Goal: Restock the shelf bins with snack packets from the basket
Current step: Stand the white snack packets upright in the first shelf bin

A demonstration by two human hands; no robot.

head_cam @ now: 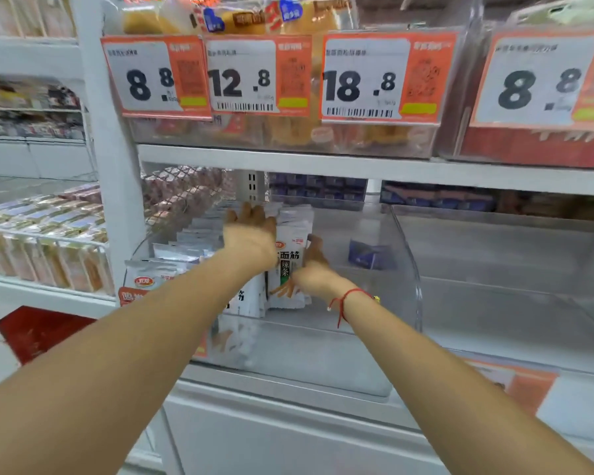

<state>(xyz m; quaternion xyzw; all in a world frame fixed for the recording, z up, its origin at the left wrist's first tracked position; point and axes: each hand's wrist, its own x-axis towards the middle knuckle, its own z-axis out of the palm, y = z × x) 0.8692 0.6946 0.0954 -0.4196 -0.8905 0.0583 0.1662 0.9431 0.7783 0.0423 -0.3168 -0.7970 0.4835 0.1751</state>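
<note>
Both my arms reach into a clear plastic shelf bin (405, 255) on the middle shelf. A row of white snack packets (294, 234) with black characters stands upright in it. My left hand (252, 231) lies flat with straight fingers against the left side of the front packets. My right hand (314, 269) presses the right side of the same stack, fingers spread along it. More white packets (172, 252) lie further left in the bin. The basket is out of view.
A lone blue packet (371, 255) sits in the bin's right part. Another clear bin (511, 269) stands to the right. Orange price tags (258, 77) hang on the upper shelf's bins. A wire rack of packets (42, 241) is at the left, a red object (38, 330) below it.
</note>
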